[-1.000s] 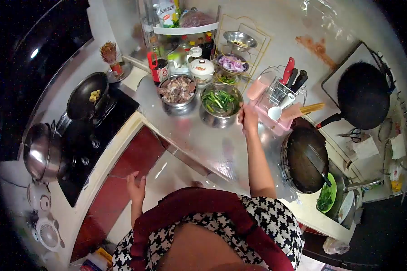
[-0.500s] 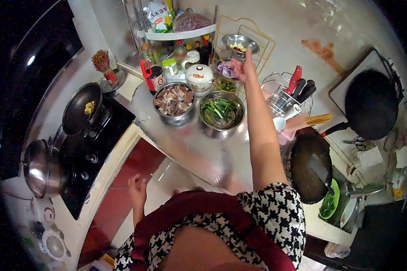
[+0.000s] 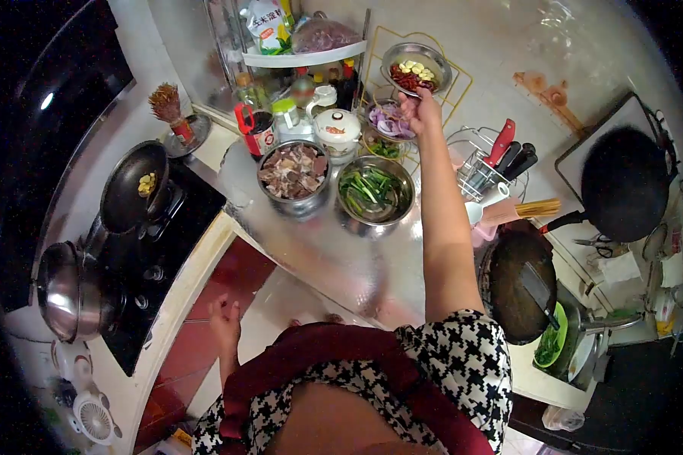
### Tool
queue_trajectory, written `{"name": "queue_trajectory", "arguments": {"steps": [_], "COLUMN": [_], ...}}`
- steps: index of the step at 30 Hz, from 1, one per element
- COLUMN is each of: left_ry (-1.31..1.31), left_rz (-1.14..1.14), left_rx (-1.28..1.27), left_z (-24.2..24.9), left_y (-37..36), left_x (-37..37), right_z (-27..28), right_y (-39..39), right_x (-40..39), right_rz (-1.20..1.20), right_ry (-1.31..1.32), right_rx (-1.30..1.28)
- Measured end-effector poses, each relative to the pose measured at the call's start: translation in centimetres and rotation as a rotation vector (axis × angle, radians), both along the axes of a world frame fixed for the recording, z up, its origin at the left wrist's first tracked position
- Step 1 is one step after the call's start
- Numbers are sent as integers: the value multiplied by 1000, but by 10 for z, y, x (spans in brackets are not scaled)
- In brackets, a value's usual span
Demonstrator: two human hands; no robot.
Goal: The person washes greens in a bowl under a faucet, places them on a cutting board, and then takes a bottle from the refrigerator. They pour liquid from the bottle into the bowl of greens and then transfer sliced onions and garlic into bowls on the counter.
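My right hand (image 3: 422,114) reaches to the back of the counter and grips the near rim of a small metal bowl (image 3: 417,68), which is tilted toward me and holds garlic and dried red chilies. Just below it on the yellow wire rack is a bowl of sliced purple onion (image 3: 391,120), with a bowl of green pieces (image 3: 381,144) under that. My left hand (image 3: 225,317) hangs low over the floor at the left, fingers loosely apart and holding nothing.
Metal bowls of meat (image 3: 292,173) and green onions (image 3: 373,191) stand mid-counter beside a white lidded pot (image 3: 336,130). A knife rack (image 3: 484,171) and a dark wok (image 3: 517,287) are at the right. A pan (image 3: 135,186) with yellow pieces sits on the stove (image 3: 176,250).
The small bowl has tipped toward me and moved slightly right, so its garlic and chilies now show. My right hand is now at its near rim. My left hand has shifted slightly.
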State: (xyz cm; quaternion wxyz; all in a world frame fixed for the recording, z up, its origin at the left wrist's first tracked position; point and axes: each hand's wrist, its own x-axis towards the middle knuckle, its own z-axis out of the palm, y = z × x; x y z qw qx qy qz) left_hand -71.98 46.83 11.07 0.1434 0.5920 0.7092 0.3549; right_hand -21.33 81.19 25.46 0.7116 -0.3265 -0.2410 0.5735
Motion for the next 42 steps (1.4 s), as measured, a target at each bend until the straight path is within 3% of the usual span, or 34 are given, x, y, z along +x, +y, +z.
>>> {"name": "queue_trajectory", "arguments": {"steps": [10, 19, 28, 29, 32, 33, 36, 42], "left_ry": [-18, 6, 32, 33, 11, 11, 6, 2], "left_rz": [-6, 11, 21, 33, 34, 24, 16, 25], "left_rx": [-22, -8, -23, -33, -43, -28, -18, -58], "left_z": [2, -11, -6, -7, -5, -7, -16, -15], "left_y": [8, 3, -4, -5, -6, -6, -7, -2], "left_x": [14, 11, 18, 19, 22, 21, 19, 27], "right_z": [4, 1, -8, -13, -10, 0, -24, -59], "right_y": [-3, -1, -3, -1, -17, -34, -50, -112], "right_x": [-8, 1, -4, 4, -1, -13, 0, -3], "right_rz": [-113, 56, -17, 112, 55, -69, 34, -13], "right_ry": [12, 31, 25, 26, 59, -22, -52, -5], "right_rx": [0, 23, -18, 17, -19, -37, 17, -96]}}
